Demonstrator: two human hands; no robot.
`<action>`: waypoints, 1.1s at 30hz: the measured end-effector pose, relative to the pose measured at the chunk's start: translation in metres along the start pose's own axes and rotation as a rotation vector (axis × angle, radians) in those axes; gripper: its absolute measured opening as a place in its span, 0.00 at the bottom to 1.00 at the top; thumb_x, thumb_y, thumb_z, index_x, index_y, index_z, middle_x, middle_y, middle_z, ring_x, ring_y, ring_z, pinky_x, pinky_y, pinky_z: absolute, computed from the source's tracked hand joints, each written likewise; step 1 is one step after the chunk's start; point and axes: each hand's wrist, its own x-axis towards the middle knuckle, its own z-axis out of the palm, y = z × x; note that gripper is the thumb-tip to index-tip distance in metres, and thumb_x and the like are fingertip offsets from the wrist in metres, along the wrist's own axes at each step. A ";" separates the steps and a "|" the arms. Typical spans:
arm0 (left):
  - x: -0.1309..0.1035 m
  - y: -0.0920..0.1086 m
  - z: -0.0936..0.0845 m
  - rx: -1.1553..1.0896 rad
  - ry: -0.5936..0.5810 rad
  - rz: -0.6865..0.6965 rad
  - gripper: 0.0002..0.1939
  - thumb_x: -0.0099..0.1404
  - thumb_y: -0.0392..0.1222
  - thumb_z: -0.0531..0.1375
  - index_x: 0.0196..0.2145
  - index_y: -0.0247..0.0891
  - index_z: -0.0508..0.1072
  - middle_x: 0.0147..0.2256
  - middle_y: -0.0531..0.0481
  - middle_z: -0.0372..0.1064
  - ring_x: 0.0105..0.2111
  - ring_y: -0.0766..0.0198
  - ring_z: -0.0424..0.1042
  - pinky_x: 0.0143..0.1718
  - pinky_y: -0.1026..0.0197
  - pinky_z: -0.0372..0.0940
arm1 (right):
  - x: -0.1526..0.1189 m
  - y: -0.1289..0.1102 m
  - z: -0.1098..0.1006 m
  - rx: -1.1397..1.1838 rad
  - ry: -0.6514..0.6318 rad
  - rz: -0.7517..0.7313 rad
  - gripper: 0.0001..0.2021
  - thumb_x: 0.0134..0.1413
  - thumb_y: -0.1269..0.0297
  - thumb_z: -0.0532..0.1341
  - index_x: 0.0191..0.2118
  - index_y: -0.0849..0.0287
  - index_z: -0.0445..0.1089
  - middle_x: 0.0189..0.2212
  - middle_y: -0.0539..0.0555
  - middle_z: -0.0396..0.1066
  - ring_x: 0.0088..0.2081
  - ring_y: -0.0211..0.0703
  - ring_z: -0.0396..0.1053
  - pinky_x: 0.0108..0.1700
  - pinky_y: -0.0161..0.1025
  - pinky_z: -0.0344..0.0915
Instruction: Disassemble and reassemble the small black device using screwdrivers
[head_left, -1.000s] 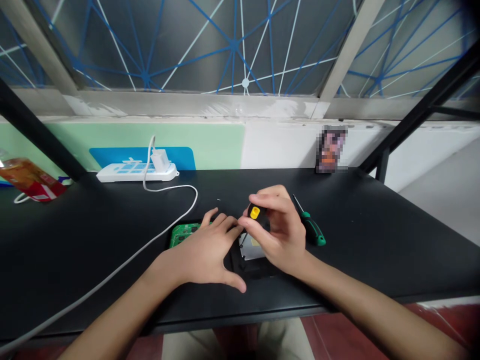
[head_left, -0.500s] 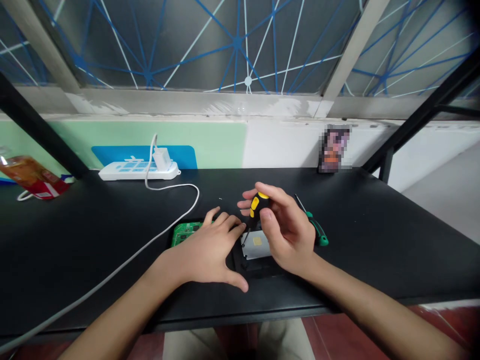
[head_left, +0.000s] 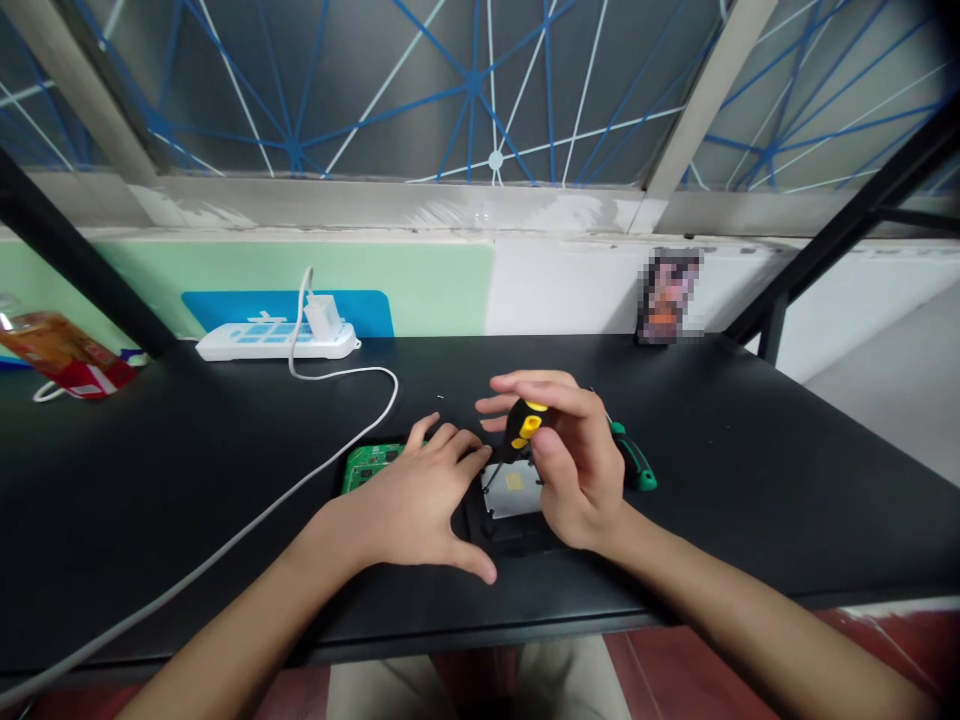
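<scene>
A yellow and black screwdriver (head_left: pixel 525 424) is held in my right hand (head_left: pixel 581 460), its shaft slanting down to the left edge of a silver plate (head_left: pixel 513 488) with a small gold square. That plate lies in a black casing (head_left: pixel 517 538). My left hand (head_left: pixel 420 495) rests with fingers spread over the casing's left part, fingertips near the screwdriver tip; it partly covers a green circuit board (head_left: pixel 367 464). Whether a screw sits under the tip is too small to tell.
A green and black tool (head_left: pixel 634 458) lies right of my right hand. Behind are a white power strip (head_left: pixel 277 341) with a plug, its cable crossing the left side, a bottle (head_left: pixel 71 355) at far left, and a blurred upright phone-like object (head_left: pixel 667 298).
My right hand's fingers have shifted around the screwdriver, and the handle has turned and tilted slightly to the right. My left hand has stayed in place.
</scene>
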 end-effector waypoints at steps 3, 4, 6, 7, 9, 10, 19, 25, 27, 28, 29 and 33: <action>0.000 0.001 -0.001 0.007 -0.009 -0.004 0.49 0.53 0.74 0.66 0.62 0.39 0.65 0.59 0.35 0.64 0.60 0.35 0.61 0.67 0.31 0.37 | -0.002 -0.003 0.001 -0.006 -0.028 0.057 0.21 0.69 0.70 0.52 0.64 0.49 0.61 0.57 0.58 0.69 0.52 0.47 0.75 0.48 0.51 0.79; 0.000 0.001 -0.001 0.009 -0.010 -0.006 0.49 0.53 0.74 0.66 0.62 0.39 0.66 0.58 0.36 0.65 0.60 0.35 0.61 0.67 0.31 0.37 | -0.002 -0.004 0.001 -0.027 -0.033 0.063 0.22 0.69 0.71 0.53 0.64 0.49 0.61 0.56 0.58 0.70 0.51 0.47 0.75 0.48 0.51 0.79; 0.000 0.002 -0.001 0.011 -0.009 -0.009 0.47 0.54 0.74 0.66 0.61 0.40 0.66 0.57 0.37 0.65 0.58 0.36 0.62 0.67 0.31 0.37 | -0.001 -0.004 0.000 -0.085 -0.026 0.048 0.24 0.66 0.72 0.56 0.64 0.49 0.62 0.53 0.58 0.72 0.48 0.46 0.75 0.47 0.50 0.79; 0.000 0.002 -0.002 0.011 -0.010 -0.009 0.47 0.54 0.73 0.66 0.61 0.41 0.66 0.57 0.38 0.66 0.57 0.37 0.63 0.67 0.31 0.37 | 0.000 -0.003 0.000 -0.122 -0.017 0.025 0.24 0.64 0.73 0.59 0.63 0.49 0.63 0.51 0.57 0.72 0.46 0.46 0.75 0.44 0.49 0.78; 0.000 0.002 -0.001 0.011 -0.019 -0.011 0.46 0.56 0.72 0.66 0.61 0.39 0.66 0.54 0.37 0.67 0.55 0.38 0.65 0.66 0.31 0.38 | 0.002 -0.002 -0.001 -0.198 0.000 -0.032 0.26 0.59 0.75 0.64 0.61 0.49 0.66 0.45 0.55 0.73 0.41 0.44 0.72 0.39 0.47 0.77; 0.000 0.001 -0.001 0.011 -0.024 -0.011 0.46 0.56 0.71 0.66 0.62 0.38 0.65 0.54 0.37 0.67 0.54 0.39 0.65 0.66 0.31 0.39 | 0.003 -0.002 -0.001 -0.227 0.005 -0.062 0.27 0.57 0.75 0.66 0.60 0.49 0.67 0.42 0.54 0.72 0.39 0.44 0.70 0.38 0.46 0.75; -0.001 -0.002 0.003 0.011 0.015 0.003 0.47 0.55 0.74 0.65 0.63 0.42 0.65 0.55 0.38 0.67 0.59 0.34 0.61 0.66 0.30 0.39 | -0.004 0.003 0.001 -0.092 -0.013 -0.043 0.19 0.68 0.65 0.56 0.62 0.48 0.64 0.50 0.57 0.68 0.46 0.47 0.73 0.45 0.53 0.77; 0.000 -0.002 0.003 -0.003 0.015 0.007 0.46 0.55 0.71 0.67 0.63 0.41 0.65 0.56 0.38 0.66 0.60 0.33 0.60 0.66 0.29 0.38 | -0.006 -0.001 0.002 -0.044 -0.040 0.045 0.25 0.69 0.72 0.52 0.67 0.50 0.58 0.56 0.59 0.70 0.51 0.46 0.75 0.50 0.52 0.77; 0.000 -0.001 0.003 -0.002 0.007 0.003 0.46 0.56 0.70 0.67 0.63 0.41 0.64 0.56 0.37 0.66 0.60 0.33 0.60 0.66 0.29 0.38 | -0.005 -0.001 0.002 -0.110 -0.025 0.036 0.26 0.66 0.74 0.57 0.67 0.49 0.59 0.52 0.58 0.72 0.47 0.45 0.76 0.46 0.49 0.78; 0.000 -0.001 0.003 0.000 0.000 0.000 0.45 0.57 0.69 0.66 0.63 0.40 0.64 0.56 0.36 0.66 0.60 0.34 0.61 0.66 0.29 0.39 | -0.004 0.000 0.002 -0.143 -0.016 0.015 0.27 0.64 0.74 0.59 0.66 0.49 0.61 0.50 0.57 0.72 0.45 0.45 0.75 0.43 0.47 0.77; 0.000 -0.001 0.003 0.001 -0.007 -0.004 0.45 0.57 0.69 0.66 0.63 0.39 0.64 0.56 0.36 0.66 0.59 0.34 0.62 0.66 0.29 0.39 | -0.003 0.000 0.002 -0.172 -0.008 -0.014 0.28 0.62 0.75 0.61 0.65 0.48 0.63 0.48 0.56 0.72 0.43 0.44 0.74 0.40 0.45 0.76; -0.001 -0.001 0.003 0.009 -0.016 -0.008 0.48 0.56 0.71 0.67 0.65 0.40 0.63 0.56 0.37 0.66 0.59 0.35 0.62 0.66 0.29 0.39 | 0.003 0.001 0.001 -0.249 -0.011 -0.151 0.29 0.56 0.76 0.67 0.61 0.46 0.66 0.39 0.52 0.71 0.39 0.43 0.67 0.37 0.43 0.73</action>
